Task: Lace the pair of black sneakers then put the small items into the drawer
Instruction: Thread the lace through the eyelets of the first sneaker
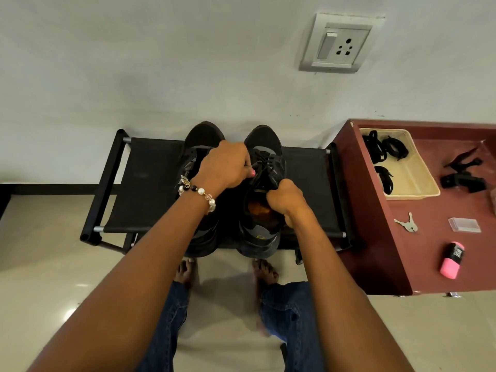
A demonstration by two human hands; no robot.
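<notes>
Two black sneakers stand side by side on a black rack (150, 183), toes to the wall: the left sneaker (201, 138) and the right sneaker (264, 146). My left hand (225, 165), with a bead bracelet at the wrist, pinches the black lace (261, 163) over the right sneaker's eyelets. My right hand (287, 200) grips the lace at that sneaker's tongue, fingers curled. On the maroon cabinet (375, 237) to the right lie keys (406, 224), a clear small box (464, 225) and a pink and black item (452, 260).
A cream tray (418, 181) with black laces or bands sits at the cabinet's back. A black clip-like object (464, 178) lies beside it. A wall socket (338, 44) is above. My bare feet (265, 272) stand on the tiled floor before the rack.
</notes>
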